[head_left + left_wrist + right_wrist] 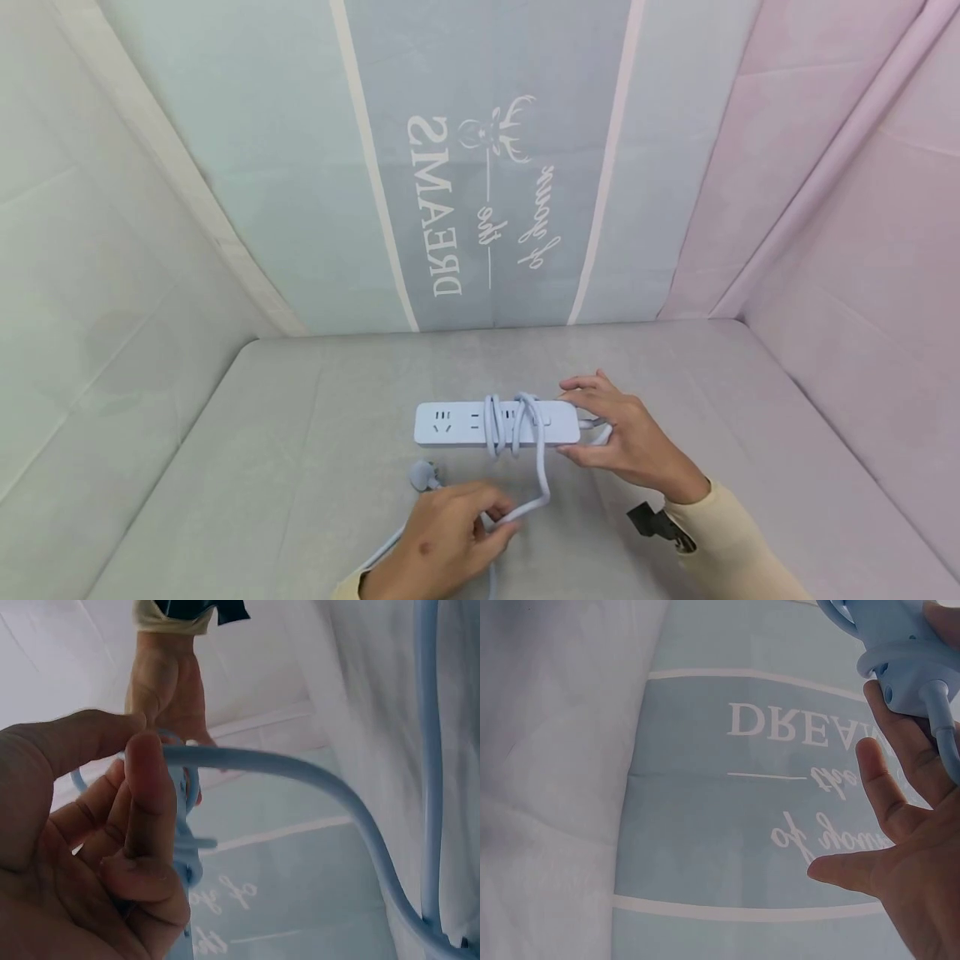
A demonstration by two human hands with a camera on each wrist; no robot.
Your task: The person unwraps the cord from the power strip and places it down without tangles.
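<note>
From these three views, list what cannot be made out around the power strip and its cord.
- Power strip: in the head view the wound cord covers its middle sockets, and the right hand hides its right end.
- Plug: too small in the head view to see its pins.
- Left hand: the bottom edge cuts its wrist in the head view.
- Right wrist view: the top edge crops the strip.

The power strip (457,424) is white, and its cord (542,487) and plug (424,475) are a pale bluish white. It lies on a plain grey tabletop (300,433). The backdrop (487,167) behind has light blue and grey-blue stripes edged in cream with white lettering, beside a pink cloth (847,183); the sleeve (738,542) is cream.
</note>
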